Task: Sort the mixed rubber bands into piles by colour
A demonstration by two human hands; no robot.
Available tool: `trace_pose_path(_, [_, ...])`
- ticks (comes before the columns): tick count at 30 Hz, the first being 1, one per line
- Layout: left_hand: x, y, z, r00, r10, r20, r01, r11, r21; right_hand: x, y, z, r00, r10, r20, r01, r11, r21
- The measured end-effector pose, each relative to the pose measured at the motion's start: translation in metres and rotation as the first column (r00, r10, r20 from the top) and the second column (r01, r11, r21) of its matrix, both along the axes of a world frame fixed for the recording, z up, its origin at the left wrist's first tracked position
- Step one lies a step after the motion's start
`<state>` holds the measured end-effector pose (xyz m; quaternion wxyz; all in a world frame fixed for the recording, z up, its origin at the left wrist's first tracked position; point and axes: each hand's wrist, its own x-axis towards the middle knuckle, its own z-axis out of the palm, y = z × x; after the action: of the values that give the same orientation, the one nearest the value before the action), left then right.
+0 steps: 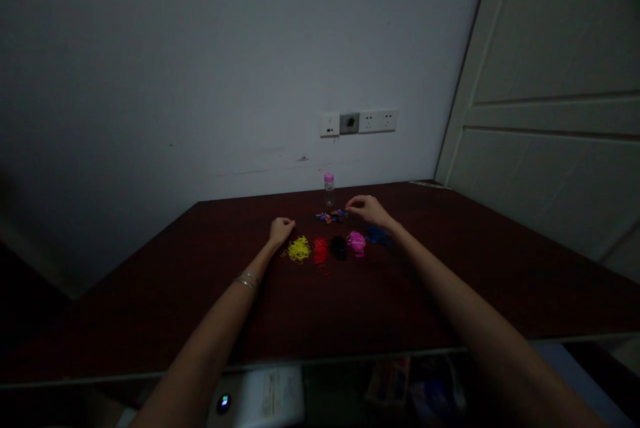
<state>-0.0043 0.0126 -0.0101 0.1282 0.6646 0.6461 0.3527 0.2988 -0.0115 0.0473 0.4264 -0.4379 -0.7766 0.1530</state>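
Observation:
On the dark red table, my left hand [282,229] rests with its fingers curled in, just left of a pile of yellow rubber bands [299,249]; I see nothing in it. My right hand [369,209] hovers with thumb and fingers pinched together at the right end of a small mixed-colour heap of bands [332,216]. Whatever lies between those fingertips is too small to make out. A row of piles runs rightward from the yellow one: red bands [321,251], black bands [339,247], pink bands [357,243] and blue bands [377,235], the blue partly beneath my right wrist.
Behind the mixed heap stands a clear bottle with a pink cap [329,189]. The wall with a row of sockets [377,121] rises at the table's back edge. A pale door [555,108] stands to the right. Below the front edge are a white device [270,396] and other items.

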Motion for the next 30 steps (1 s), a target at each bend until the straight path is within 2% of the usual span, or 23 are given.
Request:
trace_pose_path(6, [0.002,-0.004,0.004,1.0,0.005,-0.006,-0.005,1.0,0.004,-0.011,-0.014,-0.014,0.973,0.108,0.204,-0.093,0.992,-0.081])
trace_pose_path(13, [0.001,-0.003,0.004,1.0,-0.002,-0.004,0.002,1.0,-0.002,-0.02,-0.02,-0.021,0.919,0.089,0.383,-0.057,0.994,-0.093])
trace_pose_path(18, [0.001,-0.005,0.003,1.0,0.002,-0.019,-0.002,1.0,0.002,-0.016,-0.016,-0.025,0.928,0.103,0.359,-0.074,0.993,-0.093])
trace_pose_path(25, [0.005,-0.001,0.009,0.999,0.044,0.005,-0.044,0.998,-0.034,0.008,-0.018,-0.029,0.969,0.028,0.244,-0.009,0.997,-0.08])
trace_pose_path(30, [0.026,0.002,0.024,0.989,-0.06,-0.136,0.048,0.994,-0.095,0.027,-0.018,-0.035,0.981,-0.022,0.195,0.041,0.995,-0.091])
